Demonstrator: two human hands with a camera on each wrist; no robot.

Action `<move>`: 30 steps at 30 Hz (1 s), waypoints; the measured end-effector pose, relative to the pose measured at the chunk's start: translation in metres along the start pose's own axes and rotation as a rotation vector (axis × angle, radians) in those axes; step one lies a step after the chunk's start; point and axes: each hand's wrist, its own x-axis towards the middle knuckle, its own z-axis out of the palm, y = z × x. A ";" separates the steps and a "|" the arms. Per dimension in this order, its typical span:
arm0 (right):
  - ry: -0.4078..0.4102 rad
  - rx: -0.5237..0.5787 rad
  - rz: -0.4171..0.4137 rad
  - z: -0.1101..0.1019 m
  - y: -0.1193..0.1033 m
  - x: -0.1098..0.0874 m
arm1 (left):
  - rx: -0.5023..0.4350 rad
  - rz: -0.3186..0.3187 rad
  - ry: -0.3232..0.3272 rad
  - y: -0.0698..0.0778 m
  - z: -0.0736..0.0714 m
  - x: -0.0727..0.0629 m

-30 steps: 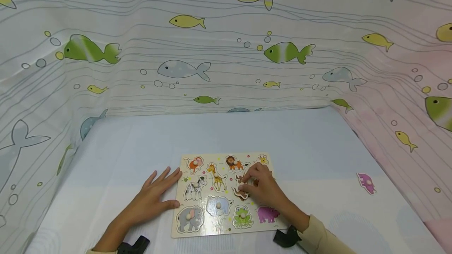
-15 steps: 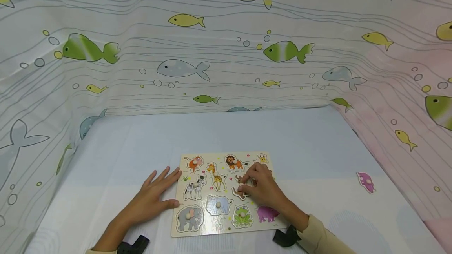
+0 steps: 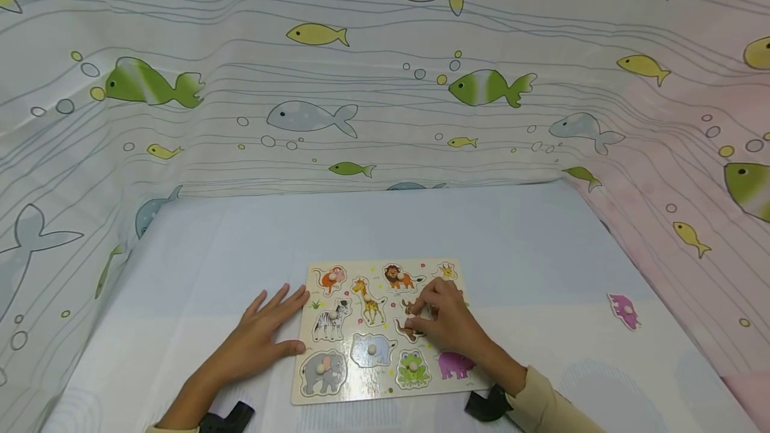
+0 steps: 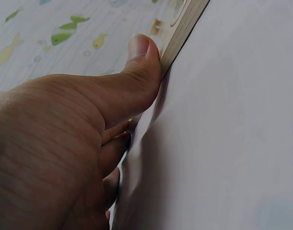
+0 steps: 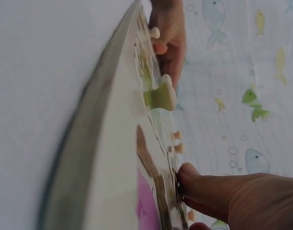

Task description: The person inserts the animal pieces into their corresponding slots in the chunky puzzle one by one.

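Observation:
A wooden animal peg puzzle board (image 3: 361, 389) lies on the pale cloth. My right hand (image 3: 454, 323) is over its right part, thumb and index finger pinching a brown kangaroo puzzle piece (image 3: 409, 331); the hand covers the knob and much of the piece. In the right wrist view the thumb (image 5: 204, 184) is low against the board's face. My left hand (image 3: 259, 333) lies with spread fingers against the board's left edge, and in the left wrist view its thumb (image 4: 141, 72) touches the wooden side (image 4: 182, 40). Frog (image 3: 413, 369) and elephant (image 3: 323, 373) pieces sit in the board.
A loose purple puzzle piece (image 3: 624, 311) lies on the cloth at the right. Near the board's lower right corner shows a purple hippo picture (image 3: 455, 366) with no knob visible. Fish-patterned cloth (image 3: 373, 85) rises behind and at both sides.
The kangaroo piece has shifted slightly under my right fingers, its tail now sitting closer to the board. My left hand has stayed in place.

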 end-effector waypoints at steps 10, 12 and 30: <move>0.013 -0.029 -0.050 0.001 0.001 -0.001 | -0.009 -0.008 0.006 0.001 0.000 -0.001; 0.013 -0.043 -0.054 0.001 0.000 -0.001 | -0.005 -0.003 0.010 0.000 0.000 -0.001; -0.003 0.315 0.262 -0.037 -0.002 -0.004 | -0.007 0.008 0.007 -0.001 0.000 -0.002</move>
